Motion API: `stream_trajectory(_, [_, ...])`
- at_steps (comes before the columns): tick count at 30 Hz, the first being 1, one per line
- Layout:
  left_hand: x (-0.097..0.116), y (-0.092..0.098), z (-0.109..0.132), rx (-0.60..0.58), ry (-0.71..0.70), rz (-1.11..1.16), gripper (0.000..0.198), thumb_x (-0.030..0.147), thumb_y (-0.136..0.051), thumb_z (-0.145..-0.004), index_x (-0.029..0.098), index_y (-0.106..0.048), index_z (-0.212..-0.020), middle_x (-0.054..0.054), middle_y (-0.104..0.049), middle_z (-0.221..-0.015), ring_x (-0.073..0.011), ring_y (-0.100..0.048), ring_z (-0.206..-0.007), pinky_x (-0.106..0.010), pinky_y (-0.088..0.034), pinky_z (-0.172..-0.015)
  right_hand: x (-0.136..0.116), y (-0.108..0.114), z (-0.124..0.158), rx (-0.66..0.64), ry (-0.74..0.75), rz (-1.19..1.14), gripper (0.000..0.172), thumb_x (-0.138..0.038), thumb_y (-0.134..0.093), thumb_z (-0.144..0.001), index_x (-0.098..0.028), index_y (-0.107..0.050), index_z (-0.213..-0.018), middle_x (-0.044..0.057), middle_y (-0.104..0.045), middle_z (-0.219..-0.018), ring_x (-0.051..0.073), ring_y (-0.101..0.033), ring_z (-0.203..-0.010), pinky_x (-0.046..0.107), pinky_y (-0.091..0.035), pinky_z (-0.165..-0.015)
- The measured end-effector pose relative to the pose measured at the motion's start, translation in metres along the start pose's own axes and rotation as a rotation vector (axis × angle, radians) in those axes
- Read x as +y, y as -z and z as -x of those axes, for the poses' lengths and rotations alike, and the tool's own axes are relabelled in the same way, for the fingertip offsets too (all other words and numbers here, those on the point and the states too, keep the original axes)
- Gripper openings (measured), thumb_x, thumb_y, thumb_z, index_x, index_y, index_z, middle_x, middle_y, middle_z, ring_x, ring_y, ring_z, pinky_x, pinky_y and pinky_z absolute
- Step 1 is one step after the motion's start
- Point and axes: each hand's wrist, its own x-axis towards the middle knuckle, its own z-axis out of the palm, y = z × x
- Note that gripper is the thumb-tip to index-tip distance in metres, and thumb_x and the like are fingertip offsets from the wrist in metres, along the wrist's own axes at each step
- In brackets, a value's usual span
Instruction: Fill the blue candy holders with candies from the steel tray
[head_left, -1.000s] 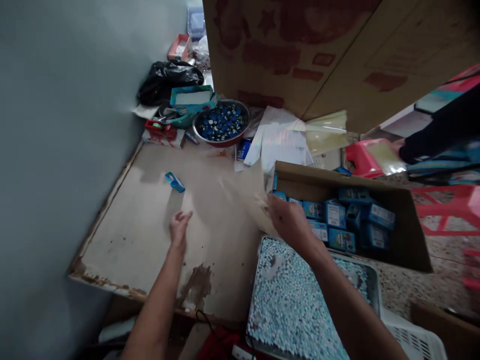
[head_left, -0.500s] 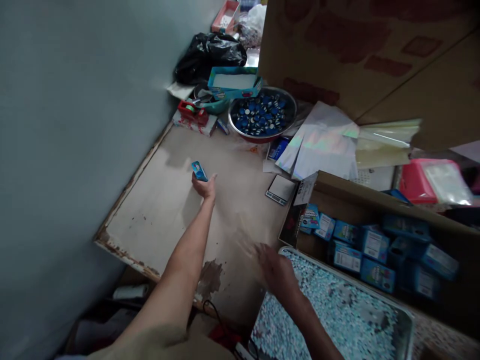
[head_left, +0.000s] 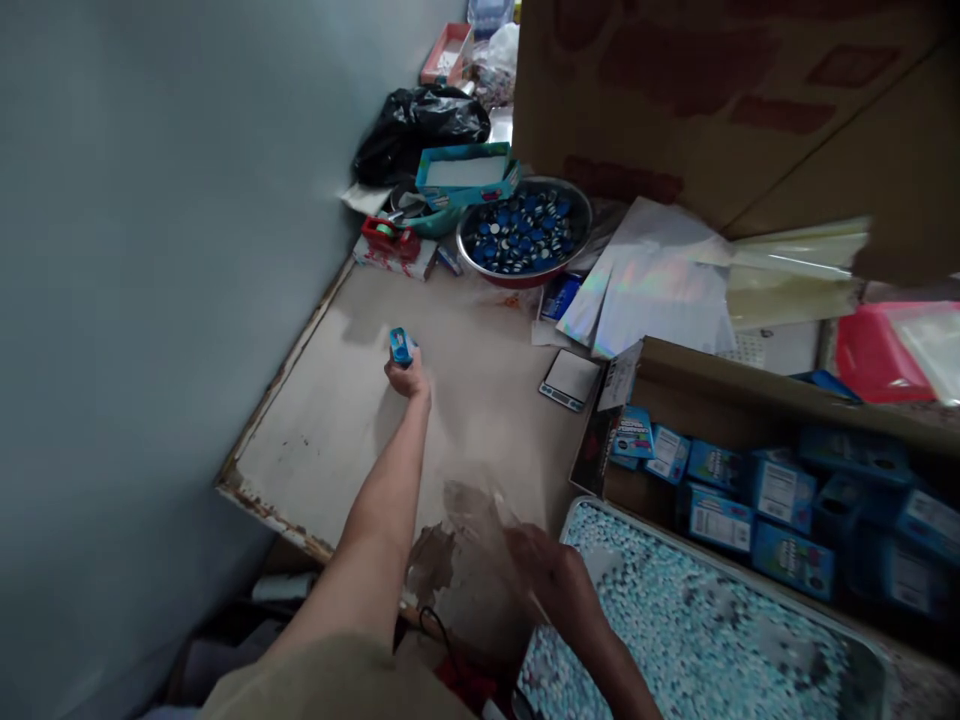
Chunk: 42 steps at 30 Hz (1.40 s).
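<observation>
A small blue box (head_left: 400, 345) stands out at the end of my left hand (head_left: 407, 378), whose fingers are wrapped round it above the table's far half. Nearer to me, my right hand (head_left: 546, 570) grips a clear plastic bag or sheet (head_left: 476, 505), which reaches out to the left over the table and is smeared by motion. That hand is beside the left edge of a metal tray (head_left: 866, 668) filled with small light-blue and white pieces (head_left: 675, 595). Its fingertips are partly hidden.
Several blue boxes (head_left: 720, 515) lie in an open cardboard carton (head_left: 712, 368) on the right. A small scale (head_left: 571, 378) sits by its corner. Farther back are a bowl (head_left: 480, 268) of blue-and-white round pieces, a red tape dispenser (head_left: 390, 240) and shiny sheets (head_left: 660, 290). A wall (head_left: 150, 300) bounds the left.
The blue box has turned more upright in my left hand. My right hand has shifted slightly toward me, and the clear plastic in it shows more plainly. The whole view has shifted slightly.
</observation>
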Motion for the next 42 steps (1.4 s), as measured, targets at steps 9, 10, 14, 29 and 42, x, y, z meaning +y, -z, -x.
stream_trajectory(9, [-0.014, 0.003, -0.03, -0.125, -0.15, 0.033, 0.103, 0.026, -0.098, -0.069, 0.017, -0.049, -0.159, -0.024, -0.058, -0.153, -0.0394, -0.055, -0.149, -0.058, -0.041, -0.127, 0.033, -0.015, 0.016, -0.053, -0.18, -0.223, 0.043, -0.053, -0.056, -0.1, -0.024, -0.085, -0.113, 0.007, -0.087, -0.108, 0.027, -0.084, -0.101, 0.03, -0.067, -0.083])
stream_trajectory(10, [-0.017, 0.01, -0.033, -0.165, -0.18, 0.035, 0.119, 0.024, -0.103, -0.062, 0.019, -0.042, -0.164, -0.025, -0.054, -0.156, -0.0402, -0.054, -0.149, -0.058, -0.042, -0.127, 0.033, -0.017, 0.016, -0.057, -0.198, -0.23, 0.044, -0.053, -0.056, -0.099, -0.023, -0.085, -0.113, 0.008, -0.087, -0.11, 0.028, -0.084, -0.102, 0.031, -0.068, -0.085])
stream_trajectory(14, [-0.018, 0.045, -0.063, -0.394, -0.463, -0.018, 0.157, 0.026, -0.111, -0.041, 0.028, -0.025, -0.172, -0.025, -0.036, -0.17, -0.0444, -0.039, -0.16, -0.061, -0.039, -0.13, 0.034, -0.019, 0.016, -0.083, -0.208, -0.237, 0.044, -0.054, -0.058, -0.098, -0.022, -0.085, -0.113, 0.01, -0.086, -0.117, 0.029, -0.083, -0.11, 0.033, -0.067, -0.093])
stream_trajectory(29, [0.019, 0.045, -0.106, -0.735, -0.008, 0.356, 0.06, 0.032, -0.1, -0.066, 0.014, -0.077, -0.119, -0.019, -0.078, -0.127, -0.0412, -0.065, -0.137, -0.055, -0.053, -0.115, 0.023, -0.031, 0.006, -0.216, -0.229, -0.229, 0.042, -0.048, -0.053, -0.103, -0.023, -0.083, -0.119, 0.01, -0.084, -0.125, 0.028, -0.082, -0.112, 0.033, -0.066, -0.093])
stream_trajectory(42, [-0.007, 0.003, -0.059, -0.438, 0.018, 0.644, 0.056, 0.033, -0.082, -0.09, 0.016, -0.069, -0.141, -0.016, -0.07, -0.146, -0.0279, -0.064, -0.144, -0.049, -0.048, -0.126, 0.033, -0.038, -0.003, -0.247, -0.256, -0.233, 0.044, -0.05, -0.054, -0.099, -0.022, -0.083, -0.118, 0.01, -0.085, -0.121, 0.03, -0.082, -0.113, 0.04, -0.064, -0.1])
